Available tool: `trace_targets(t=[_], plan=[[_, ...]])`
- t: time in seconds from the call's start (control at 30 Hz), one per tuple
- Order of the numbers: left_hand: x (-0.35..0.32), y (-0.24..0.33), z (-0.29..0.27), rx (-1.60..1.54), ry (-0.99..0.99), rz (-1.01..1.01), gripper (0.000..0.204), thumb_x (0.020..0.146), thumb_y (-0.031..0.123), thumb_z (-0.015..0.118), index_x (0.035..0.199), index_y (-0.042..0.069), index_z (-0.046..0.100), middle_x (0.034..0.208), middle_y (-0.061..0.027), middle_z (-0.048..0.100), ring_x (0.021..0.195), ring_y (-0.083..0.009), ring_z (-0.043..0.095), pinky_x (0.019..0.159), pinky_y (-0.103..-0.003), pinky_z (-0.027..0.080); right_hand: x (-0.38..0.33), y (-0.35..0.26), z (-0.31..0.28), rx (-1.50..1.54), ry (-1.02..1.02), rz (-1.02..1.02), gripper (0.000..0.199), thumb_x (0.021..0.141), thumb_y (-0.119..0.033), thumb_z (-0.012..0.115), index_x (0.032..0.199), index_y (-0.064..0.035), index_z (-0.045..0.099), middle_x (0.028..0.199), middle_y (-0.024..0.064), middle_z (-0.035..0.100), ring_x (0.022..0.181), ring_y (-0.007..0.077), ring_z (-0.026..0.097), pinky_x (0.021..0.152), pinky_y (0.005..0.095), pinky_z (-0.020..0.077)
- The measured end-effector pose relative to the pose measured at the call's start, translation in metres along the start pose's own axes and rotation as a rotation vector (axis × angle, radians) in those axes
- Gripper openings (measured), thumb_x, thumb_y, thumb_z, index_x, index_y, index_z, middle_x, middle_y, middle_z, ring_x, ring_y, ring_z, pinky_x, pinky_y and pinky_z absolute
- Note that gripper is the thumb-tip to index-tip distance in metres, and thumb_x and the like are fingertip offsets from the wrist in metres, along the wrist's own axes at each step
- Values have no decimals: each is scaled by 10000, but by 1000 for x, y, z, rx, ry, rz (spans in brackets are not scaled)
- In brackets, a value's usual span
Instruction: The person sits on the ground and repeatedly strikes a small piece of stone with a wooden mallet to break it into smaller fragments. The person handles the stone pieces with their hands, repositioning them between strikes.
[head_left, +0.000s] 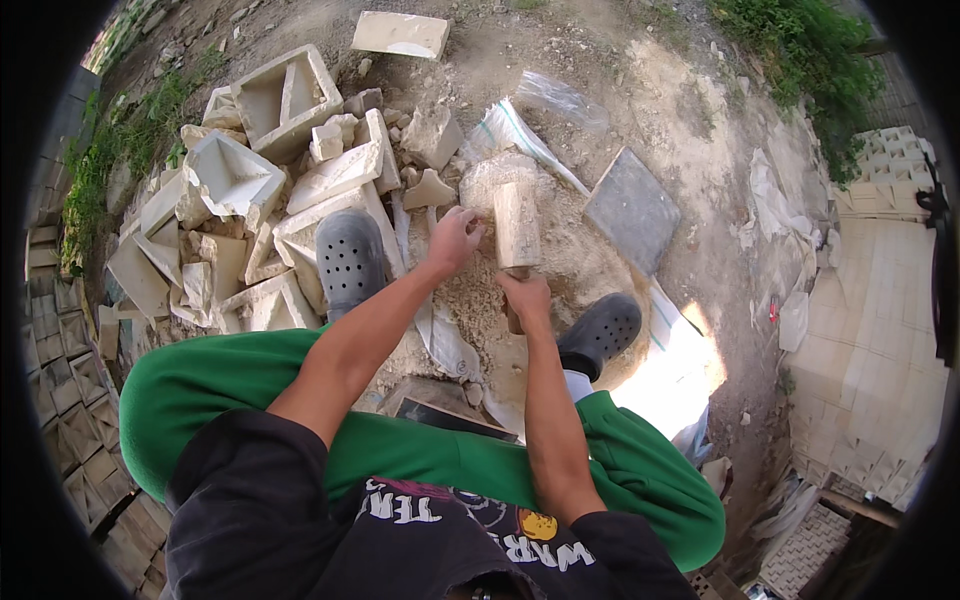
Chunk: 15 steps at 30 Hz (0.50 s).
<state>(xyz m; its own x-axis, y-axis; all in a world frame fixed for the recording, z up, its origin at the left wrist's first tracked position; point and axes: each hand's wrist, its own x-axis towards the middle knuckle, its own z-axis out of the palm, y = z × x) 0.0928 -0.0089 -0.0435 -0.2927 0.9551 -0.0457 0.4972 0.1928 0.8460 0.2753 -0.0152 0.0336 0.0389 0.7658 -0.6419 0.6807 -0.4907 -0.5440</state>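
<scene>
My right hand [526, 298] is wrapped round the short handle of a mallet with a thick, pale, dust-coated block head [517, 222]. The head points away from me, over a heap of pale crushed rubble [500, 175]. Just left of the mallet head is my left hand [455, 240], its fingers loosely curved and apart, with nothing visible in them. Beneath the mallet, crumbs and powder cover a white woven sack [525, 140]. A broken pale chunk [428, 190] lies beyond my left hand.
Broken pale moulded blocks [235, 175] are piled on the left, against my grey clog [350, 262]. A dark square slab [633, 210] lies to the right, near my other clog [602, 330]. Clear plastic [562, 100] and a pale slab [400, 35] are farther off. Stacked blocks [865, 330] stand far right.
</scene>
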Motion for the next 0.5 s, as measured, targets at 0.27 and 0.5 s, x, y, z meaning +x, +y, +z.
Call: trace_targets(t=[0.27, 0.5], plan=[[-12, -7, 3, -46, 65, -131, 180, 898, 166, 662, 1016, 37, 704, 943, -133, 674, 872, -289, 674, 789, -384, 534, -10, -37, -31, 309, 186, -353, 361, 763, -332, 689, 868, 13, 708, 657, 119, 695, 564, 234, 685, 656, 393, 546], [7, -29, -33, 149, -122, -271, 216, 833, 200, 693, 944, 17, 726, 859, -141, 742, 796, -256, 718, 754, -366, 553, 8, 38, 17, 5, -28, -25, 379, 759, -354, 691, 830, 18, 719, 616, 113, 682, 570, 205, 699, 612, 348, 552]])
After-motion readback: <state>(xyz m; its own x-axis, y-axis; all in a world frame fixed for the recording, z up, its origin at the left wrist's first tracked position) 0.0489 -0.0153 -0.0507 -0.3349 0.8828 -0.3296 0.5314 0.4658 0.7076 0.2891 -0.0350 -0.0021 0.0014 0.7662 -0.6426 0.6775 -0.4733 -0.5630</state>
